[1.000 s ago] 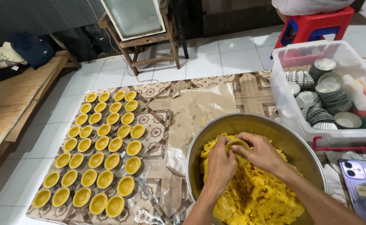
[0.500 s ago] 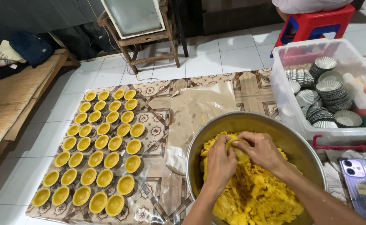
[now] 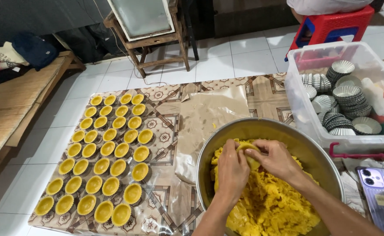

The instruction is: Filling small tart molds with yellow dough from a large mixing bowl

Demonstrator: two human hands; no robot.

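Observation:
Both my hands are inside a large metal bowl (image 3: 262, 127) that holds a heap of yellow dough (image 3: 270, 205). My left hand (image 3: 232, 171) and my right hand (image 3: 276, 158) meet over a small lump of dough (image 3: 248, 150) and pinch it between their fingers, just above the heap. To the left, on a patterned floor mat (image 3: 165, 131), lie rows of small tart tins lined with yellow dough (image 3: 109, 161).
A clear plastic box (image 3: 305, 105) with stacks of fluted metal tart tins (image 3: 345, 98) stands at the right. A phone (image 3: 382, 199) lies beside the bowl. Brown paper (image 3: 209, 118) lies behind the bowl. A wooden stool (image 3: 157, 48), a red stool (image 3: 331, 26) and a low wooden bench (image 3: 12, 109) stand around.
My hands stay in the bowl and have shifted slightly while working the lump of dough between the fingers. Nothing else moved.

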